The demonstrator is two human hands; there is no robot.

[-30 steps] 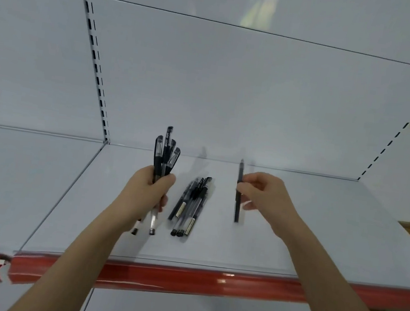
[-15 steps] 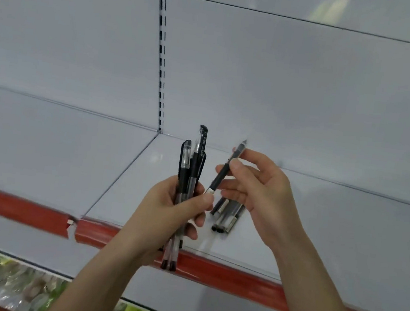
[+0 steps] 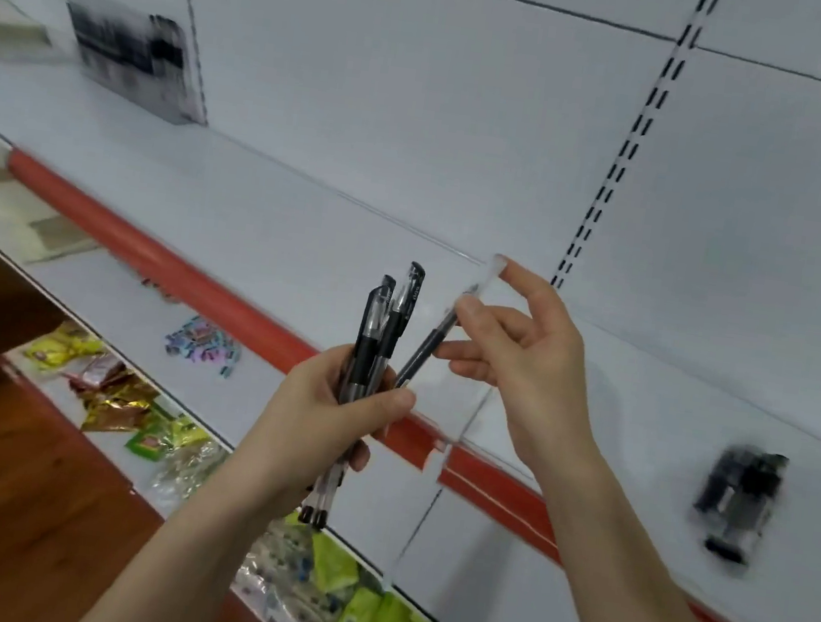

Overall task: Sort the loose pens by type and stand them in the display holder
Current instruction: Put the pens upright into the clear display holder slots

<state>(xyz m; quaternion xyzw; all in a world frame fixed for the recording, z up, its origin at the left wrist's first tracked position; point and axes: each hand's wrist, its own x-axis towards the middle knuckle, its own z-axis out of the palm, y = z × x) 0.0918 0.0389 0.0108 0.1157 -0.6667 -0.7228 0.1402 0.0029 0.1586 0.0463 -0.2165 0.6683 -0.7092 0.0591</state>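
At the far left of the white shelf (image 3: pixel 256 199) we make out a dark boxy shape (image 3: pixel 129 54), too blurred for us to call it the display holder. Over the red shelf edge (image 3: pixel 171 266), our left hand (image 3: pixel 328 419) curls its fingers round a bundle of pens (image 3: pixel 380 328), caps up, tips poking out below the palm. We judge a pen could slip onto the snack packets (image 3: pixel 128 400) below, since the bundle splays at the top. Just right of it, our right hand (image 3: pixel 521 360) pinches a single pen (image 3: pixel 427 349) between thumb and fingertips, tilted toward the bundle; pushed in crooked, it could knock a neighbour loose or mix types. Further right, loose pens (image 3: pixel 736 500) lie in a blurred heap on the shelf. The held pens look slim, with clear barrels, dark grips and black caps
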